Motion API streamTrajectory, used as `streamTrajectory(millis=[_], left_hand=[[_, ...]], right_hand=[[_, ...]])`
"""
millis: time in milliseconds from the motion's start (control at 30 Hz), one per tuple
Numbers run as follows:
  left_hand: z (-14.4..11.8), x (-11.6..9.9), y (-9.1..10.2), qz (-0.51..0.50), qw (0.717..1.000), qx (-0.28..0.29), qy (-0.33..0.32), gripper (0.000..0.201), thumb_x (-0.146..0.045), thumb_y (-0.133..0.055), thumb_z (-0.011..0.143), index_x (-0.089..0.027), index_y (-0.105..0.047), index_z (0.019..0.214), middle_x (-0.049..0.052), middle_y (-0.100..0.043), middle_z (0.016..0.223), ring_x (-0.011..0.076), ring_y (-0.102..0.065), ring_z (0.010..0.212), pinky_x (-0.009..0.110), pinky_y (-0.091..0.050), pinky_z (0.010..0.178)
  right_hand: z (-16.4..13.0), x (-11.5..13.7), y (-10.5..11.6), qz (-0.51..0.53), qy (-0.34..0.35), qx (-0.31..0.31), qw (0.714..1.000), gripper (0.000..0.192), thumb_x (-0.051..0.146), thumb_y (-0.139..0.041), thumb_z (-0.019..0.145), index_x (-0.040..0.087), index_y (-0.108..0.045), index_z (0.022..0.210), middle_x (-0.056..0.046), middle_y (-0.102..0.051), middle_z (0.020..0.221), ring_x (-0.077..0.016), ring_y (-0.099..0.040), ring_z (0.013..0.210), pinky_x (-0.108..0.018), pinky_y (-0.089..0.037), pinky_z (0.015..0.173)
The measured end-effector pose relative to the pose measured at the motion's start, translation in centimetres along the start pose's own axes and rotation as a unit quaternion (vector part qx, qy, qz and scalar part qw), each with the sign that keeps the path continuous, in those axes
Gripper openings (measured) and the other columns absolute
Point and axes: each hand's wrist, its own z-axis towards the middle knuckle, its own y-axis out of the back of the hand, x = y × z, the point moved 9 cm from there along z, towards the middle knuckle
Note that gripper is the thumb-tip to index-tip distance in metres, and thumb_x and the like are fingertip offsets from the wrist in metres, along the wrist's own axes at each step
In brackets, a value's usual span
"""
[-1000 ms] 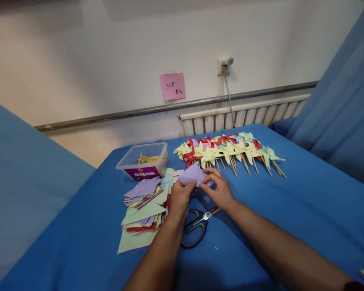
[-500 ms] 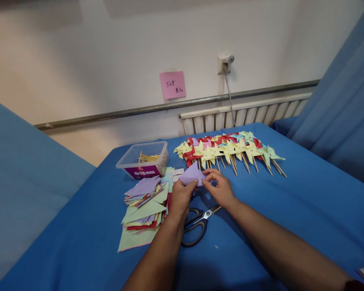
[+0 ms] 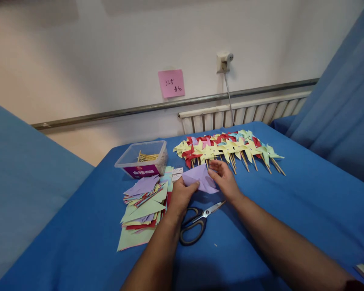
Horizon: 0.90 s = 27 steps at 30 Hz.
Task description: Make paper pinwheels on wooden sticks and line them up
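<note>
hands [image 3: 204, 186] holding purple paper [image 3: 200, 178], scissors [image 3: 197, 221] below

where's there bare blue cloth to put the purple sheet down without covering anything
Bare cloth lies right of the scissors, below the pinwheel row, and at the near left corner below the paper stack. It is crowded between the plastic box, the stack and both hands on the purple sheet.
</note>
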Motion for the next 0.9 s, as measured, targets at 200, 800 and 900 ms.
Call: streamTrajectory(millis=[200, 800, 900], left_hand=[[-0.8, -1.3, -1.4, 0.061, 0.995, 0.083, -0.013, 0.030, -0.017, -0.074, 0.057, -0.016, -0.072, 0.087, 0.004, -0.073, 0.081, 0.0180, -0.064, 0.068, 0.027, -0.049, 0.065], [0.0, 0.0, -0.5, 0.011, 0.999, -0.001, -0.031, 0.031, -0.029, -0.077, 0.059, -0.015, -0.066, 0.085, 0.003, -0.069, 0.076, 0.0163, -0.060, 0.066, 0.026, -0.046, 0.064], [-0.2, 2.2, -1.5, -0.109, 0.992, 0.025, 0.063, 0.037, -0.031, -0.080, 0.058, -0.014, -0.065, 0.087, 0.004, -0.068, 0.075, 0.0152, -0.061, 0.063, 0.027, -0.047, 0.063]], right_hand=[[0.2, 0.8, -0.9, 0.032, -0.060, 0.130, 0.989, 0.040, 0.042, -0.076, 0.066, 0.021, -0.061, 0.098, -0.003, -0.067, 0.083, -0.0190, -0.064, 0.077, -0.033, -0.052, 0.069], [-0.5, -0.8, -1.1, -0.069, -0.036, 0.060, 0.995, 0.033, 0.032, -0.072, 0.064, 0.019, -0.061, 0.092, -0.001, -0.068, 0.080, -0.0185, -0.063, 0.069, -0.031, -0.051, 0.063], [-0.6, -1.6, -0.7, -0.057, -0.044, 0.013, 0.997, 0.033, 0.035, -0.073, 0.064, 0.018, -0.061, 0.090, -0.002, -0.069, 0.078, -0.0196, -0.064, 0.069, -0.033, -0.053, 0.065]])
